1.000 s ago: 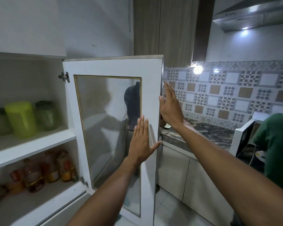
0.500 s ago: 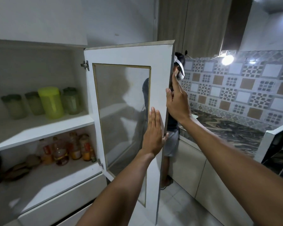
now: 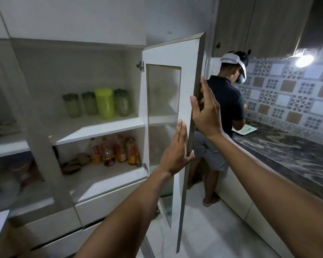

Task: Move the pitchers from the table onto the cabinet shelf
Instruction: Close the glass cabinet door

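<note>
Steadying the cabinet door point(image 3: 171, 53) takes both palms: left hand point(image 3: 175, 151) flat on its face, fingers straight and together; right hand point(image 3: 207, 112) straight-fingered along its free edge. Swing gently, I'd say. The pitchers point(image 3: 103, 103) stand shelved left of the door.

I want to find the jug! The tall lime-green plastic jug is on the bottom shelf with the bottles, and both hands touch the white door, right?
Not quite. The head view shows the tall lime-green plastic jug on the upper shelf, among clear green-lidded jars; the bottles stand below. The left hand and right hand do touch the white door.
</note>
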